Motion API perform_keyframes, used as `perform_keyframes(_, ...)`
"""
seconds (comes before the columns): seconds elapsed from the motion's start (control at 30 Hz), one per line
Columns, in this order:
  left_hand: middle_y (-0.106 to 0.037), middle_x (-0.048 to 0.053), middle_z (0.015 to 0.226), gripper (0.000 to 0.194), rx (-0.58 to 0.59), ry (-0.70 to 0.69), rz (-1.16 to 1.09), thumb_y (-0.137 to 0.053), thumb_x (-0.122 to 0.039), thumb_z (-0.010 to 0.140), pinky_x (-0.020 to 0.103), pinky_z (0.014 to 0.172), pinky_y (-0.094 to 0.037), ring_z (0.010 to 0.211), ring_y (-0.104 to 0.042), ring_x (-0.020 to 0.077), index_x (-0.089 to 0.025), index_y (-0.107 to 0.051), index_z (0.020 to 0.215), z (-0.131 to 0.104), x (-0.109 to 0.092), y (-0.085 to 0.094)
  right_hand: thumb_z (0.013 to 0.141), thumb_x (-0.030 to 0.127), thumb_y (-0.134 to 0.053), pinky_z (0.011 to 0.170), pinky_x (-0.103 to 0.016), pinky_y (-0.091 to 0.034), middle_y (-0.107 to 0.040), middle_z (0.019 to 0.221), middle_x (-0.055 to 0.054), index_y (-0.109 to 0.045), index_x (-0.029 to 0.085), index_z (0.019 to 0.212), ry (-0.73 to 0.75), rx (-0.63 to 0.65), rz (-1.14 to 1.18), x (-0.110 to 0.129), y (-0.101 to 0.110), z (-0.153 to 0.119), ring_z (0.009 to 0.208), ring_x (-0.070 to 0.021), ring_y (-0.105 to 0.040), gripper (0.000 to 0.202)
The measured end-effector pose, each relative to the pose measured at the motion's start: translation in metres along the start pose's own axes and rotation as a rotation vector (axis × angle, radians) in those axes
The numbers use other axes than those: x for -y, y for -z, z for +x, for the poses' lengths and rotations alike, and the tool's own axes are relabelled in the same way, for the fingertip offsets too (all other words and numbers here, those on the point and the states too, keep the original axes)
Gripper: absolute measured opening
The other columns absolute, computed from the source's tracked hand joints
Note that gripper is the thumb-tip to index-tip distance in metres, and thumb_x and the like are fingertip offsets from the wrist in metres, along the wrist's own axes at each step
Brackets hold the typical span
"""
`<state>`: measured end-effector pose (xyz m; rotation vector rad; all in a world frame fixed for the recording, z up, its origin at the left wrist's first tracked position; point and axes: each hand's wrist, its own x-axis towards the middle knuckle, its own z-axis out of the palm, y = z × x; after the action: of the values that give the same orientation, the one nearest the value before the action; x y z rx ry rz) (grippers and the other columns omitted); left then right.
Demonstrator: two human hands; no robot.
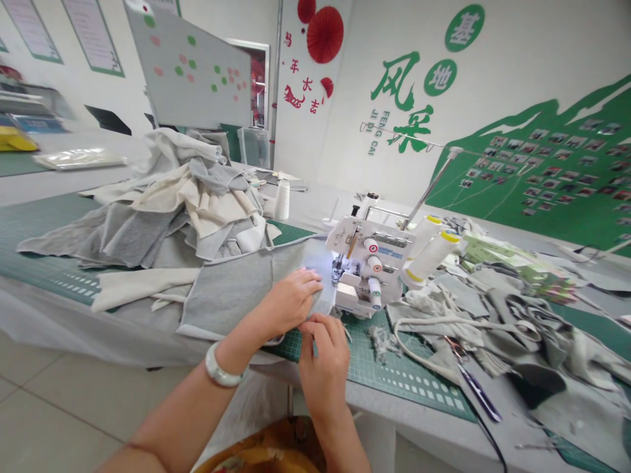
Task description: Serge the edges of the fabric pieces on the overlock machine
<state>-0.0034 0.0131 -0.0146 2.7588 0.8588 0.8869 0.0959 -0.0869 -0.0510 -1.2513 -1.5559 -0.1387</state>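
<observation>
A piece of grey fabric [236, 286] with pale edges lies in front of a white overlock sewing machine [365, 259], its far right part under the machine's lit needle area. My left hand [290, 299], with a pale bangle on the wrist, rests flat on this fabric, fingers stretched toward the needle. Close beside it, my right hand [325, 351] has thumb and fingers pinched together at the fabric's near edge; the bit between the fingertips is mostly hidden. White thread cones [436, 253] stand on the machine's right side.
Left on the table is a heap of grey and cream fabric pieces [182, 197], with a thread cone [282, 200] beside it. To the right lie loose scraps [522, 315], scissors [458, 351] and a purple-handled tool [478, 393]. Green cutting mats [414, 387] cover parts of the table.
</observation>
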Motion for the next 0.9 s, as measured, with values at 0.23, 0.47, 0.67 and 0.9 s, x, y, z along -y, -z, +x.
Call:
perform_keyframes(0.23, -0.066, 0.011, 0.117, 0.023, -0.113, 0.046, -0.064, -0.046, -0.011, 0.089, 0.039, 0.107, -0.045, 0.114, -0.059, 0.0216, -0.014, -0.066, 0.1, 0.005, 0.01, -0.006, 0.088, 0.002, -0.05, 0.071, -0.03, -0.041, -0.063, 0.086, -0.005, -0.063, 0.019, 0.081, 0.001, -0.008, -0.039, 0.0, -0.003, 0.008, 0.082, -0.0177, -0.053, 0.022)
perform_keyframes(0.47, -0.065, 0.013, 0.115, 0.018, -0.088, 0.061, -0.068, -0.048, -0.015, 0.09, 0.04, 0.105, -0.045, 0.114, -0.058, 0.0231, -0.013, -0.064, 0.098, 0.011, 0.013, -0.008, 0.086, 0.001, -0.051, 0.075, -0.033, -0.038, -0.064, 0.088, -0.004, -0.061, 0.019, 0.082, -0.001, -0.032, -0.129, -0.006, -0.002, 0.007, 0.084, -0.0191, -0.052, 0.021)
perform_keyframes(0.67, -0.065, 0.012, 0.113, 0.019, -0.054, 0.053, -0.03, -0.046, -0.017, 0.092, 0.039, 0.103, -0.045, 0.11, -0.059, 0.0221, -0.014, -0.065, 0.097, 0.018, 0.019, -0.009, 0.089, 0.004, -0.049, 0.075, -0.033, -0.038, -0.064, 0.086, -0.005, -0.061, 0.018, 0.094, -0.007, -0.025, -0.159, -0.009, -0.006, 0.01, 0.084, -0.0202, -0.051, 0.019)
perform_keyframes(0.9, -0.068, 0.008, 0.113, 0.024, -0.022, -0.077, -0.093, -0.044, -0.015, 0.095, 0.037, 0.1, -0.045, 0.109, -0.06, 0.0201, -0.016, -0.066, 0.103, 0.007, 0.001, 0.002, 0.091, 0.01, -0.051, 0.074, -0.033, -0.037, -0.062, 0.087, -0.007, -0.063, 0.018, 0.084, 0.009, -0.028, -0.236, -0.015, -0.007, 0.009, 0.083, -0.0207, -0.049, 0.017)
